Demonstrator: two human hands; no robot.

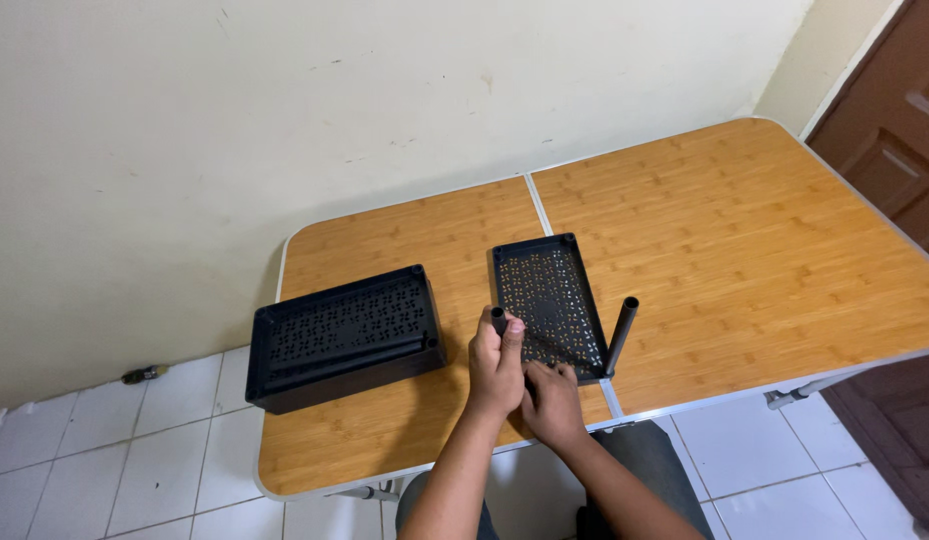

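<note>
The left hand (pixel 496 362) is wrapped around a black tube (pixel 499 321), holding it upright at the near left corner of the flat perforated tray (pixel 546 290), as if to seat it there. The right hand (pixel 551 400) rests fingers-down on the tray's near edge, bracing it. A second tube (pixel 620 335) stands at the near right corner. A deeper perforated tray (pixel 344 335) lies to the left on the table (pixel 744 240).

Left hand (pixel 496 362) fisted, right hand (pixel 551 400) flat
</note>
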